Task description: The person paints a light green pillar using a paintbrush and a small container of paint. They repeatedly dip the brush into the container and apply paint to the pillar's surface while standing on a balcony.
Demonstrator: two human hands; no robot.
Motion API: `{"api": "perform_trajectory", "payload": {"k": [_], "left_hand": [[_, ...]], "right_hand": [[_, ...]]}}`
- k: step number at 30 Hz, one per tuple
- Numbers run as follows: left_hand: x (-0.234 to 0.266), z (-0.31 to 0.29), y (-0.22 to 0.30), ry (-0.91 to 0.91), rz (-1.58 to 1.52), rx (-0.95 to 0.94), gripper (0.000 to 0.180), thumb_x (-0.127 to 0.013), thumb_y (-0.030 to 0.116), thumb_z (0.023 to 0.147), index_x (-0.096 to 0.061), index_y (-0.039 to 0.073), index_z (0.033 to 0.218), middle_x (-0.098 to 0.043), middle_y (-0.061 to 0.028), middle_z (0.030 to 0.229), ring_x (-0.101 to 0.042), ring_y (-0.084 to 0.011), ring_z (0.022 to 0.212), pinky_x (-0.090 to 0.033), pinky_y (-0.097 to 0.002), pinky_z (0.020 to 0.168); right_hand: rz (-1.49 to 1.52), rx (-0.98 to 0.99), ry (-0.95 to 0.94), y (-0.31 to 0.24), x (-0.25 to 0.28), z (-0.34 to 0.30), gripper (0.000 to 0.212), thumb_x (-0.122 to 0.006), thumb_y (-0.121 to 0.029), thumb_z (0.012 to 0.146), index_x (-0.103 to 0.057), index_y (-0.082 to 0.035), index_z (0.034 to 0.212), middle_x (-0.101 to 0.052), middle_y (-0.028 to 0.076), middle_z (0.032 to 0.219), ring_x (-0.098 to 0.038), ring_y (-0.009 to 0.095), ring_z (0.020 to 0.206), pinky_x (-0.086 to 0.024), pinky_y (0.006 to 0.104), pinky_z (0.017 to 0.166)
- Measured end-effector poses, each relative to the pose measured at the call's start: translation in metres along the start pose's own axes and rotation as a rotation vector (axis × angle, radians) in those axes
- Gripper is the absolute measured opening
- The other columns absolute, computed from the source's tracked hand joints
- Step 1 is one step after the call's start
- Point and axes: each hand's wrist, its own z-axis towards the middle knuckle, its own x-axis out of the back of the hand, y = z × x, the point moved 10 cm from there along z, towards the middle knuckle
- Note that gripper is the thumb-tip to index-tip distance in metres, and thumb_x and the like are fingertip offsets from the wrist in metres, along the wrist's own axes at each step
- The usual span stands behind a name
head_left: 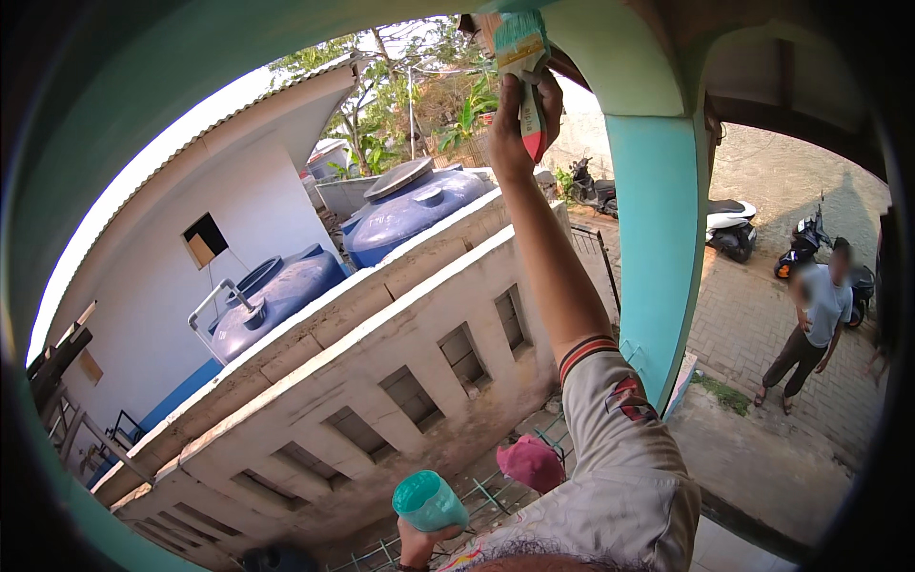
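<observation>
My right hand point(519, 129) is raised high at the end of an outstretched arm, its fingers closed round the handle of a flat paintbrush point(524, 57). The bristles point up and are coated in teal paint, close to the underside of the painted arch point(629, 57). Whether they touch it is hard to tell. Low in the view, my left hand point(416, 545) grips a plastic cup point(434, 503) with teal paint inside. The cup tilts slightly, its mouth facing up. A dark pink cap point(532, 463) shows just right of the cup.
A teal pillar point(656, 238) stands right of my raised arm. Below runs a pale wall point(315, 400) with rectangular openings, and green metal bars point(486, 496) cross near the cup. Beyond are blue water tanks point(415, 210). A person point(820, 315) stands on paving near parked motorbikes point(729, 229).
</observation>
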Motion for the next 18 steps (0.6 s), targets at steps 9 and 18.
{"api": "perform_trajectory", "payload": {"k": [9, 18], "left_hand": [[0.028, -0.021, -0.017, 0.165, -0.018, 0.003, 0.068, -0.095, 0.010, 0.054, -0.065, 0.007, 0.115, -0.071, -0.0049, 0.105, -0.068, -0.0187, 0.096, -0.055, -0.0380, 0.087], [0.035, -0.018, -0.009, 0.213, 0.013, -0.016, 0.068, -0.093, 0.004, 0.054, -0.064, 0.006, 0.115, -0.071, -0.0050, 0.105, -0.068, -0.0187, 0.095, -0.055, -0.0373, 0.086]], "right_hand": [[-0.030, 0.172, 0.193, 0.007, -0.051, -0.021, 0.024, -0.066, -0.004, 0.090, -0.056, -0.004, 0.111, -0.057, 0.013, 0.111, -0.056, 0.028, 0.101, -0.047, 0.0389, 0.085], [0.649, 0.244, -0.442, -0.167, -0.154, -0.107, 0.020, -0.076, -0.007, 0.076, -0.064, -0.010, 0.092, -0.061, 0.018, 0.124, -0.063, 0.036, 0.113, -0.057, 0.0381, 0.089]]}}
